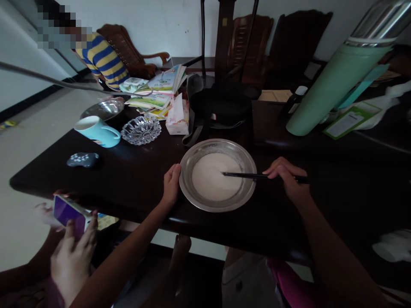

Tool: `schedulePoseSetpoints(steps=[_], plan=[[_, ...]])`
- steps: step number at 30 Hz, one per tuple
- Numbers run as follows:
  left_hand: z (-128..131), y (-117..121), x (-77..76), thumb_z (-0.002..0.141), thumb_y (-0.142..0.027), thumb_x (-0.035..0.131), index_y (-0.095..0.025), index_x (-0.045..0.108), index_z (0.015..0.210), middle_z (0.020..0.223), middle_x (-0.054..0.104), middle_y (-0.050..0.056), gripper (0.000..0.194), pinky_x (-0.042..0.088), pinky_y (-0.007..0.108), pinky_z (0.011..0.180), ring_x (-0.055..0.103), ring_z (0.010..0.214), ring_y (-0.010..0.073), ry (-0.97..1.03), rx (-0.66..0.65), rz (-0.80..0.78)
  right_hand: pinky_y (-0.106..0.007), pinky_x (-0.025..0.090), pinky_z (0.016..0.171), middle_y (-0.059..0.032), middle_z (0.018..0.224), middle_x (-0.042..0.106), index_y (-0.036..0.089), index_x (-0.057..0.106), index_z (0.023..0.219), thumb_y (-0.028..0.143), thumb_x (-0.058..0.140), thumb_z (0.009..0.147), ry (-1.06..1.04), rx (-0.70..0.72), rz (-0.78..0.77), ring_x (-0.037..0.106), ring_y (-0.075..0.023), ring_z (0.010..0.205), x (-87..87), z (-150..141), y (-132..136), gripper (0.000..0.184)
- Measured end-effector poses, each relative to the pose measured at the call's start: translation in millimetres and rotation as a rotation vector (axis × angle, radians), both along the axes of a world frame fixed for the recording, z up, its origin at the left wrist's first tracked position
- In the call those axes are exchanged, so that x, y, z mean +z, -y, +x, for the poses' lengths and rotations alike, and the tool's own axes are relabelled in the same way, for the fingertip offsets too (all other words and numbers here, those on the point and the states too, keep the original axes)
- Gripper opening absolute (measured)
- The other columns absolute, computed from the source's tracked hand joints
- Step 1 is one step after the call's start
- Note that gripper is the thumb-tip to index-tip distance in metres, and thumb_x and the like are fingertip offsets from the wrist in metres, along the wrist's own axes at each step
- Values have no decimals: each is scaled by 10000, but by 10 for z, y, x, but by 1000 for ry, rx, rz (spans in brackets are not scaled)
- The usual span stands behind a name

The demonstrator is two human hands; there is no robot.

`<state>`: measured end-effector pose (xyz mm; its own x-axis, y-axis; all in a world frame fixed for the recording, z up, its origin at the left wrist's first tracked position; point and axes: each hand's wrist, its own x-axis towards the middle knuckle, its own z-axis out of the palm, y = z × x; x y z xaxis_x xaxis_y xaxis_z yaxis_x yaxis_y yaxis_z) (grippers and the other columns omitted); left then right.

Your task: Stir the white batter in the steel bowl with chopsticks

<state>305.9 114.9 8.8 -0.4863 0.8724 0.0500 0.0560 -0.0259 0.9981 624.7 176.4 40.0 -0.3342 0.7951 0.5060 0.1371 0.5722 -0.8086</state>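
Note:
A round metal bowl (185,188) stands on the dark table, partly filled with a whitish, batter-like liquid (215,182). My left hand (171,184) is closed on the bowl's left rim, thumb on top. In my right hand (287,177) are dark chopsticks (244,175), held nearly level across the bowl's right rim. Their tips dip into the liquid near its middle. Whether the fingers of my left hand reach under the bowl is hidden.
Behind the bowl are a black bag (221,105), a tissue pack (178,117) and a glass dish (141,129). A blue mug (98,130) and game controller (82,159) lie left. A green thermos (337,90) towers right. Another person's hands hold a phone (70,214); someone in stripes (107,60) sits beyond.

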Motion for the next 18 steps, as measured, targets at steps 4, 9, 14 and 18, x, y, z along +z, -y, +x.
schedulePoseSetpoints(steps=[4,9,14,18], plan=[[4,-4,15,801,-504,629,-177,439,588,589,363,-42,434,314,207,489,311,552,91,-21,0,7,-387,487,749,-33,808,731,246,712,734,271,546,925,88,117,-6,626,-210,793,3,-15,8,254],[-3,-3,0,813,-484,622,-179,444,594,583,370,-40,415,319,207,485,315,542,91,3,-6,19,-378,478,732,-30,777,703,243,694,714,271,519,942,31,-27,6,620,-199,772,-15,8,-6,289],[-3,4,-6,816,-480,619,-180,429,583,577,355,-42,424,308,209,473,310,536,91,-8,1,5,-389,481,758,-33,818,729,248,708,747,276,544,931,91,110,0,620,-207,806,-6,-5,6,248],[-5,4,-6,819,-477,615,-181,422,586,574,345,-44,423,298,208,468,297,534,90,-8,-1,5,-375,473,744,-30,803,712,246,702,737,258,542,931,54,15,15,613,-196,795,2,3,5,252]])
